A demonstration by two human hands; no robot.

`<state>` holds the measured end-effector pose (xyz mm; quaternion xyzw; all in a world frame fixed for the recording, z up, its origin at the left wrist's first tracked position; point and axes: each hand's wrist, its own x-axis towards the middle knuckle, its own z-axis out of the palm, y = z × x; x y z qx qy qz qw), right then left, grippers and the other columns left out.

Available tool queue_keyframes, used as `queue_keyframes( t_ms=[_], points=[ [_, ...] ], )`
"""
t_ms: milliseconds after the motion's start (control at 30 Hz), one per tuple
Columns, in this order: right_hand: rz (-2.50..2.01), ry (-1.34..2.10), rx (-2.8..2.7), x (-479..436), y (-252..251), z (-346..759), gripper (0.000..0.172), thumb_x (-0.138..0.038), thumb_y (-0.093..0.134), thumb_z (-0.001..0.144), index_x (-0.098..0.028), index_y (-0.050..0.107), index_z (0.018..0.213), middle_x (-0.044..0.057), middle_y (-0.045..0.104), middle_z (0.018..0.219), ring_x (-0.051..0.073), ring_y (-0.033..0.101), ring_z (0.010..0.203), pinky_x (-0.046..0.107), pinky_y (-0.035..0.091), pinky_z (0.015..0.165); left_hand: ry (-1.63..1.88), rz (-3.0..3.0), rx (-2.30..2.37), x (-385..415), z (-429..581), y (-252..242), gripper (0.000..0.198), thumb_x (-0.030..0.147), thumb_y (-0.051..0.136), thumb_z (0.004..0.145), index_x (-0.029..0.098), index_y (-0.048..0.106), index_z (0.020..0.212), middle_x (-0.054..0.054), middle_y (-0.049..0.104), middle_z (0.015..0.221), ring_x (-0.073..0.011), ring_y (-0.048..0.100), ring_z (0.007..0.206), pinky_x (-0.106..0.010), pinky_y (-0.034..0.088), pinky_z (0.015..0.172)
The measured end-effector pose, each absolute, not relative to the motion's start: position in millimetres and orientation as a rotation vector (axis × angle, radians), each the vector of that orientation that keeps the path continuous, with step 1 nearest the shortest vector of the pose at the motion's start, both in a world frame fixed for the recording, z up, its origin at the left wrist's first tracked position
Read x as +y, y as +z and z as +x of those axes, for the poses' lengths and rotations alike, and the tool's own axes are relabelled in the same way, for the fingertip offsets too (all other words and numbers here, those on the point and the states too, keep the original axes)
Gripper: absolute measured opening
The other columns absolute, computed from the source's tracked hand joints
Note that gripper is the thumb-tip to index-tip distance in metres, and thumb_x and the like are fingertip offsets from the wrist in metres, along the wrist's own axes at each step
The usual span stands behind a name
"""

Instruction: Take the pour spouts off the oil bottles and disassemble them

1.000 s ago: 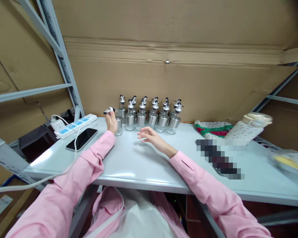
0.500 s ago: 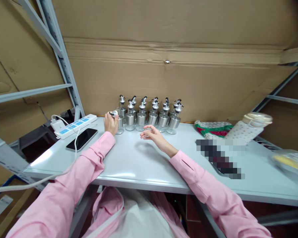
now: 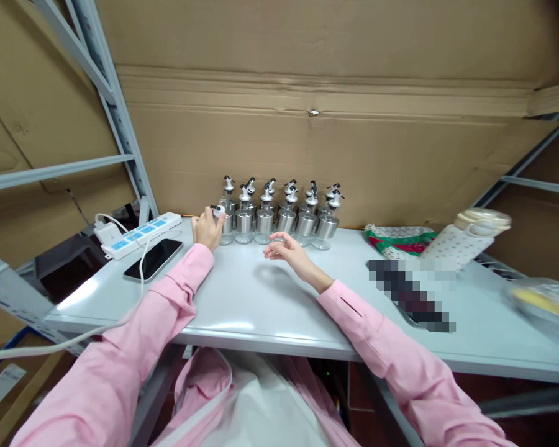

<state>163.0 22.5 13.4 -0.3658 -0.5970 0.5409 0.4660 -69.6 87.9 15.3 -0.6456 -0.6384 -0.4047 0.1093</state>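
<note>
Pourer cap (image 3: 217, 210), which was held tilted and clear of everything a second ago, is now brought down onto the neck of the glass bottle (image 3: 225, 226) at the left end of the front row, and it looks to be seated there (whether fully home cannot be told from this angle). The left hand (image 3: 205, 230) is closed around it, fingers curled over the top and the thumb tucked at the side, so cap and bottle are gripped together beside the other bottles (image 3: 284, 214). The right hand (image 3: 285, 247) is kept hovering just above the table (image 3: 261, 304), barely shifted, its fingers loosely half open, with nothing held or touched; the nearest bottles stand just beyond its fingertips.
</note>
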Motion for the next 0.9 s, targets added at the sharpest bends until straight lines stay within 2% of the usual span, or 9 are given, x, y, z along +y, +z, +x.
queue_keyframes(
  t_ms=[167,267,467,533,667,733,800,833,900],
  points=[
    [-0.900,1.327,-1.468,21.9,14.1,162.5,0.029,-0.034,0.060,0.070,-0.020,0.045,0.090,-0.001,0.065,0.071,0.012,0.061,0.066,0.031,0.045,0.072,-1.275,-2.047,-2.041,92.6,-73.2,10.2,0.040,0.046,0.024,0.090,0.016,0.040,0.112,-0.013,0.065,0.099,-0.0292,0.062,0.093,-0.034,0.042,0.074],
    [-0.901,1.326,-1.467,21.1,14.7,162.3,0.028,-0.033,0.059,0.070,-0.020,0.045,0.090,-0.002,0.065,0.071,0.011,0.061,0.065,0.031,0.045,0.071,-1.320,-2.107,-2.066,94.7,-73.5,8.1,0.038,0.043,0.024,0.091,0.017,0.040,0.113,-0.014,0.063,0.105,-0.0297,0.059,0.100,-0.037,0.042,0.080],
    [-0.896,1.328,-1.472,20.9,14.6,162.6,0.027,-0.033,0.060,0.069,-0.020,0.046,0.089,-0.002,0.065,0.070,0.011,0.060,0.064,0.030,0.046,0.071,-1.381,-2.251,-2.103,101.0,-76.1,4.5,0.034,0.041,0.025,0.091,0.018,0.045,0.105,-0.014,0.063,0.100,-0.0294,0.058,0.101,-0.042,0.041,0.086],
    [-0.891,1.322,-1.471,21.6,14.1,162.9,0.027,-0.033,0.061,0.069,-0.020,0.047,0.088,-0.002,0.065,0.070,0.011,0.061,0.064,0.031,0.046,0.071,-1.449,-2.233,-2.060,103.1,-74.9,2.7,0.033,0.039,0.024,0.091,0.018,0.045,0.105,-0.014,0.059,0.108,-0.0266,0.053,0.110,-0.041,0.038,0.092],
    [-0.871,1.291,-1.468,23.1,12.3,162.9,0.026,-0.035,0.061,0.070,-0.020,0.048,0.087,-0.001,0.065,0.070,0.012,0.061,0.064,0.031,0.047,0.072,-1.591,-1.982,-1.806,96.2,-60.1,0.5,0.032,0.036,0.028,0.089,0.015,0.049,0.098,-0.016,0.038,0.132,-0.0250,0.034,0.126,-0.040,0.030,0.101],
    [-0.843,1.247,-1.472,24.1,11.1,162.4,0.027,-0.037,0.061,0.071,-0.020,0.048,0.087,-0.001,0.064,0.068,0.012,0.060,0.063,0.031,0.047,0.070,-1.497,-2.032,-1.646,84.7,-46.1,0.0,0.031,0.036,0.029,0.088,0.015,0.051,0.091,-0.015,0.047,0.120,-0.0249,0.043,0.115,-0.041,0.033,0.094],
    [-0.806,1.197,-1.494,25.6,9.6,162.1,0.027,-0.039,0.060,0.072,-0.021,0.048,0.088,-0.002,0.063,0.067,0.012,0.060,0.062,0.030,0.047,0.068,-1.282,-2.260,-1.447,69.9,-30.3,-1.0,0.028,0.032,0.028,0.087,0.016,0.052,0.083,-0.010,0.057,0.094,-0.0221,0.052,0.095,-0.039,0.037,0.084],
    [-0.793,1.173,-1.517,26.6,8.6,162.3,0.028,-0.040,0.060,0.072,-0.021,0.049,0.089,-0.002,0.062,0.066,0.012,0.059,0.062,0.030,0.047,0.067,-1.162,-2.359,-1.319,62.6,-22.7,-1.6,0.025,0.032,0.033,0.085,0.017,0.052,0.079,-0.009,0.058,0.088,-0.0216,0.052,0.089,-0.039,0.036,0.082],
    [-0.784,1.128,-1.580,29.1,6.3,163.4,0.028,-0.039,0.061,0.072,-0.020,0.052,0.090,-0.002,0.062,0.068,0.012,0.059,0.064,0.028,0.047,0.067,-0.949,-2.506,-1.042,50.5,-10.6,-3.1,0.021,0.036,0.044,0.077,0.017,0.052,0.077,-0.008,0.060,0.090,-0.0216,0.053,0.087,-0.039,0.034,0.081]
  ],
)
